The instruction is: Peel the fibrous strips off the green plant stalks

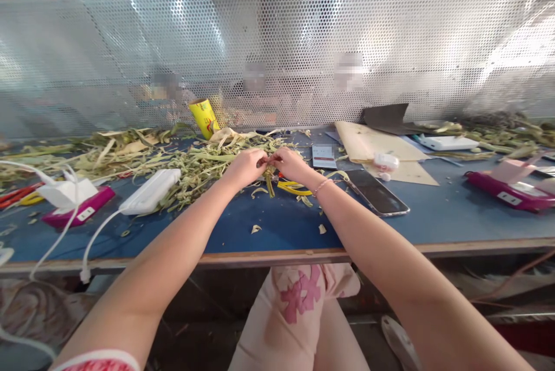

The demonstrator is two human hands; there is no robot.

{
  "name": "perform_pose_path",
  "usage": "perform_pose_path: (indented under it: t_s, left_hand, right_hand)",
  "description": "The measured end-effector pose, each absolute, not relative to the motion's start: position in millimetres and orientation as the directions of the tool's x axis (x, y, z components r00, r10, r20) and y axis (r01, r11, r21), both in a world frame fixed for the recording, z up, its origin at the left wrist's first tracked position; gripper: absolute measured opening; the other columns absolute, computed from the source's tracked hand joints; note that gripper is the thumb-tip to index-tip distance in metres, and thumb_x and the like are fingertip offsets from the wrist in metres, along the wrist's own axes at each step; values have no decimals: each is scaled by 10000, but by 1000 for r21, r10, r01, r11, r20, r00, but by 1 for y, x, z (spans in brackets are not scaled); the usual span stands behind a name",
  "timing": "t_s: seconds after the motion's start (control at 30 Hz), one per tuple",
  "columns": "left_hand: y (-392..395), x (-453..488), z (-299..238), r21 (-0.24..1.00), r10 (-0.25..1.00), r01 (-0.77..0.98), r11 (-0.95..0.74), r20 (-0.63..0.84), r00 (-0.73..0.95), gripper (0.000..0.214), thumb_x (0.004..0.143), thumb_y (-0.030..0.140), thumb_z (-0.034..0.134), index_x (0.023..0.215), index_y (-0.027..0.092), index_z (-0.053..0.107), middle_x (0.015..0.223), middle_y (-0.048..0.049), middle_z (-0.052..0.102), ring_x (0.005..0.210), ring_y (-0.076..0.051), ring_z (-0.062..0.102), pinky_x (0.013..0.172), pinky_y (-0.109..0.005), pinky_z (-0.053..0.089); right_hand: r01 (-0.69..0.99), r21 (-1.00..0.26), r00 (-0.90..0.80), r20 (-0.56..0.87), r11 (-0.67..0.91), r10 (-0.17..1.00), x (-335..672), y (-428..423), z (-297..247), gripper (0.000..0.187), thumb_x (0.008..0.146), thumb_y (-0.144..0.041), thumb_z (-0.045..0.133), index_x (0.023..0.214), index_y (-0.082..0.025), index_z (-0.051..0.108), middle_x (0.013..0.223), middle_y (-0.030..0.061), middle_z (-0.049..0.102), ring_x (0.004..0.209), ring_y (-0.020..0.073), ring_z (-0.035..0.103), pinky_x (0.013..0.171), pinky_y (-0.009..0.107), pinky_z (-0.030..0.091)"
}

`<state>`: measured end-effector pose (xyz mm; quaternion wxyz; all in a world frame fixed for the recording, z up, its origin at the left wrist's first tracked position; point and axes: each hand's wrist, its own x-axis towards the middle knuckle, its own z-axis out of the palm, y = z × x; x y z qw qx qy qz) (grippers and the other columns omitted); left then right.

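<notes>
Green stalk [269, 181] pinched between left hand [246, 166] and right hand [289, 164], both closed on its upper end, stem hanging below the fingertips over the blue table [281, 226], beside the leaf pile [195, 163], yellow scissors [291, 187] just right.

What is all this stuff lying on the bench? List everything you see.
green stalk: one, green, pinched between both hands at mid-bench
plant strips: a heap, pale green, behind and left of the hands
yellow tool: one, yellow handles, under the right hand
phone: one, black, right of the hands
power bank: one, white, cabled, left of the hands
yellow cup: one, by the mesh screen
cardboard sheet: one, tan, back right
pink device: one, far right
bench: one, blue top
left hand: one, gripping the stalk
right hand: one, bracelet at wrist, gripping the stalk
</notes>
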<state>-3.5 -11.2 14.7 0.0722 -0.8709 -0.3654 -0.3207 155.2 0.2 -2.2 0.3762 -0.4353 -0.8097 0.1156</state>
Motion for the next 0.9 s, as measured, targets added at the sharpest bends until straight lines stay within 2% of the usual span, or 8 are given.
perform_pose_path:
  t_s: [0.2, 0.37, 0.47, 0.6, 0.73, 0.9]
  left_hand:
    - [-14, 0, 14, 63, 617, 721, -690, 572, 540, 86, 722, 140, 531, 717, 136, 618, 685, -43, 594, 646, -135, 552, 627, -241, 428]
    - [-13, 0, 12, 103, 630, 728, -678, 593, 502, 89, 730, 128, 533, 718, 135, 620, 725, -58, 618, 689, -154, 567, 659, -262, 435]
    - [-10, -1, 10, 147, 605, 699, -700, 642, 471, 91, 736, 118, 531, 721, 139, 619, 742, -56, 633, 706, -151, 574, 685, -270, 445]
    - [-6, -1, 9, 243, 598, 648, -722, 690, 408, 65, 721, 119, 554, 697, 146, 608, 700, -33, 634, 654, -130, 566, 652, -257, 453]
    - [-5, 0, 9, 377, 648, 593, -712, 677, 348, 44, 705, 131, 571, 676, 150, 598, 674, -19, 641, 620, -116, 568, 626, -245, 463]
    - [-8, 0, 11, 455, 696, 568, -686, 638, 329, 30, 700, 154, 580, 676, 150, 597, 680, -21, 647, 645, -123, 581, 657, -256, 473]
  right_hand:
    - [627, -519, -327, 501, 580, 801, 156, 3, -6, 99, 740, -126, 528, 709, -131, 622, 771, 50, 571, 780, 141, 512, 742, 258, 406]
    - [608, -544, -321, 498, 578, 806, 157, 2, -4, 97, 733, -120, 524, 693, -137, 611, 722, 29, 553, 739, 129, 505, 732, 257, 412]
    - [582, -564, -284, 534, 586, 796, 158, 0, -1, 106, 738, -115, 508, 686, -138, 597, 740, 30, 549, 753, 130, 506, 753, 271, 417]
    - [506, -553, -261, 633, 662, 729, 161, -1, 2, 116, 737, -91, 492, 703, -144, 589, 803, 48, 547, 813, 141, 515, 785, 291, 424]
    - [437, -532, -326, 658, 726, 679, 166, 1, 1, 112, 714, -78, 522, 722, -155, 601, 841, 52, 544, 812, 143, 519, 751, 295, 438]
    - [436, -532, -343, 648, 726, 681, 168, 0, 2, 102, 712, -79, 546, 700, -160, 606, 845, 48, 547, 802, 140, 521, 756, 302, 436]
